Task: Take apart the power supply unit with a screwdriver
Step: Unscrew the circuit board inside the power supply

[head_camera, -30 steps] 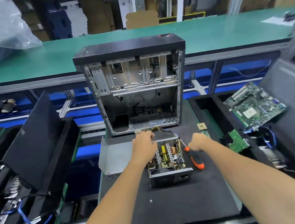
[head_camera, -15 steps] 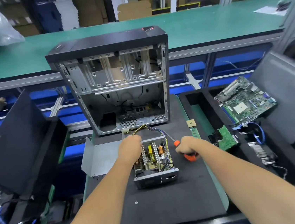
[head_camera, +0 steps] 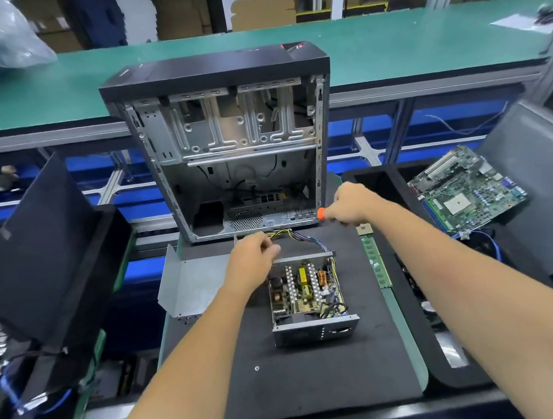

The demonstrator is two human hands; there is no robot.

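Observation:
The power supply unit (head_camera: 307, 297) lies on the black mat (head_camera: 321, 376) with its lid off and its circuit board exposed. Its cables (head_camera: 293, 234) run toward the open computer case (head_camera: 225, 139). My left hand (head_camera: 252, 263) sits at the unit's far left corner with fingers curled on the edge. My right hand (head_camera: 350, 204) grips the orange-handled screwdriver (head_camera: 321, 213), raised beside the case's lower right corner, away from the unit. The shaft is hidden by the hand.
The grey sheet-metal lid (head_camera: 190, 284) lies left of the unit. A loose screw (head_camera: 257, 368) is on the mat in front. A memory stick (head_camera: 376, 263) and a small chip (head_camera: 363, 229) lie to the right. A motherboard (head_camera: 465, 187) rests in the black tray on the right.
My right hand has lifted the screwdriver off the unit's right side and moved it up and away toward the case. My left hand stays at the unit's far left corner.

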